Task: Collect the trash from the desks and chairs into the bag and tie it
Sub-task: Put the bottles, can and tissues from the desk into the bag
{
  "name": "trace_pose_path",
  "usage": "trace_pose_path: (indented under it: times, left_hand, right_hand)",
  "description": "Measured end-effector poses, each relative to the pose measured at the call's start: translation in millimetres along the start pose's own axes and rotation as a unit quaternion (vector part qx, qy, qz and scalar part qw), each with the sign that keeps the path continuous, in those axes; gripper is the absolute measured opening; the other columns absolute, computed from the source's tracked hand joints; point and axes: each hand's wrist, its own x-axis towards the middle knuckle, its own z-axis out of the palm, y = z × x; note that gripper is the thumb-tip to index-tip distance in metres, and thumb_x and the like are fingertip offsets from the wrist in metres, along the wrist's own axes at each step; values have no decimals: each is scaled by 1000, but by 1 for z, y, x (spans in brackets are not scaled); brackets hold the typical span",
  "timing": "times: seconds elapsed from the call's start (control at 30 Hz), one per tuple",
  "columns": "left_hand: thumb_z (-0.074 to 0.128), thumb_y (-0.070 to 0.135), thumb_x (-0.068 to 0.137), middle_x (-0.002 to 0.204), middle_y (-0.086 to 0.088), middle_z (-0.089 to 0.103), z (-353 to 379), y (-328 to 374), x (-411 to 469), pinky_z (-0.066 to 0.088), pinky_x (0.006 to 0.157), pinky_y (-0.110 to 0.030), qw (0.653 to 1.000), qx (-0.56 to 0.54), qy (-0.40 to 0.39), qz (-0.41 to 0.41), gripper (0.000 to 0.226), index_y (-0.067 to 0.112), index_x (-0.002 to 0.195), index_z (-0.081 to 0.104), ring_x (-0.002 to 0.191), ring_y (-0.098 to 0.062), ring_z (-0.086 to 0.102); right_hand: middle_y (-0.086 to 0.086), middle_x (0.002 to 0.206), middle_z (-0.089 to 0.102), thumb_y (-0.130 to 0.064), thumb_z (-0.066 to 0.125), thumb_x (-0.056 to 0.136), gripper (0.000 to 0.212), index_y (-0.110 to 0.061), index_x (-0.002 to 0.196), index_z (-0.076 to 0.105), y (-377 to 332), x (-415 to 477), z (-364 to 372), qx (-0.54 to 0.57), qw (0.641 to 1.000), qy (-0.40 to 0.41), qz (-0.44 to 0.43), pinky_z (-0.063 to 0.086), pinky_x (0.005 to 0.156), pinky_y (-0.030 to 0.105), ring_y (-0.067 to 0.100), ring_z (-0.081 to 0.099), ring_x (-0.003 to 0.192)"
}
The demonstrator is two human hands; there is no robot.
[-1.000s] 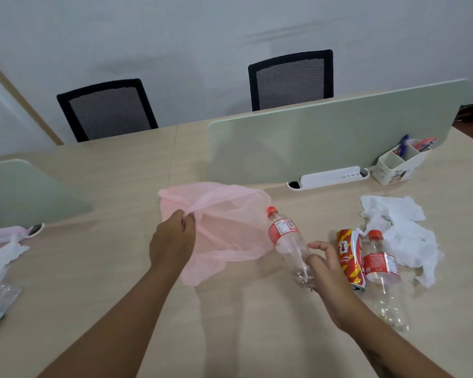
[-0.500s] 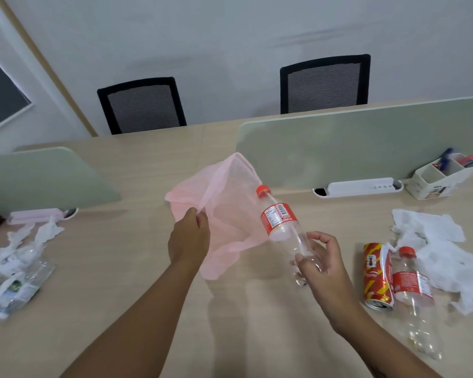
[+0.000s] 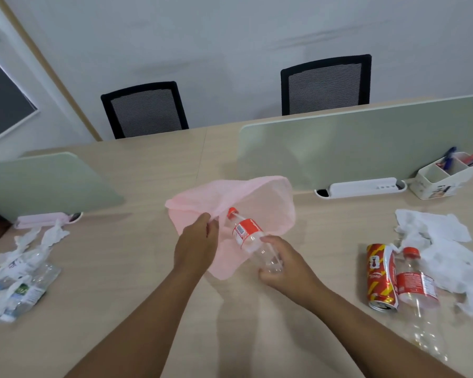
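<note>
The thin, translucent pink plastic bag is hanging over the middle of the pale wooden desk, its mouth gaping toward the right and its crumpled lower end sagging toward the near edge. The left hand is pinching the bag's rim, fingers closed on the film. The right hand is gripping the base of a clear, empty plastic bottle with a red cap and red label, fingers wrapped around it. The bottle's long axis is slanting up and to the left, cap leading into the bag's opening.

Toward the right edge of the desk, a red and yellow striped drink can is lying on its side, touching a second clear bottle with a red cap, both beside crumpled white tissue paper. Near the left edge, squashed clear bottles and white wrappers are lying in a heap. A white pen holder is standing against the pale green divider panel, beyond which two black mesh chairs are standing.
</note>
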Motion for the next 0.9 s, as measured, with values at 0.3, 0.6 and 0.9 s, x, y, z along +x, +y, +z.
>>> trace_pose_path:
  times: [0.3, 0.6, 0.9]
  left_hand:
    - [41, 36, 99, 51, 5, 42, 1, -23, -36, 24, 46, -30, 997, 37, -50, 51, 31, 27, 69, 38, 52, -17, 44]
    - [38, 41, 99, 58, 0, 52, 28, -32, -34, 35, 50, -34, 995, 49, -75, 51, 32, 22, 74, 40, 59, -26, 53]
    - [40, 41, 99, 54, 1, 50, 56, -29, -34, 34, 47, -31, 993, 41, -91, 62, 36, 23, 68, 38, 53, -20, 51]
  right_hand:
    - [-7, 148, 35, -42, 82, 71, 96, -31, 151, 30, 22, 64, 53, -3, 995, -20, 94, 39, 103, 25, 9, 38, 133]
    - [7, 133, 51, -35, 64, 84, 48, -25, 130, 56, 82, -14, -41, -423, 871, 202, 145, 40, 97, 40, 29, 45, 121]
    - [10, 160, 11, -27, 58, 89, 70, -30, 150, 23, 99, -60, -79, -501, 781, 218, 302, 41, 102, 42, 37, 32, 133]
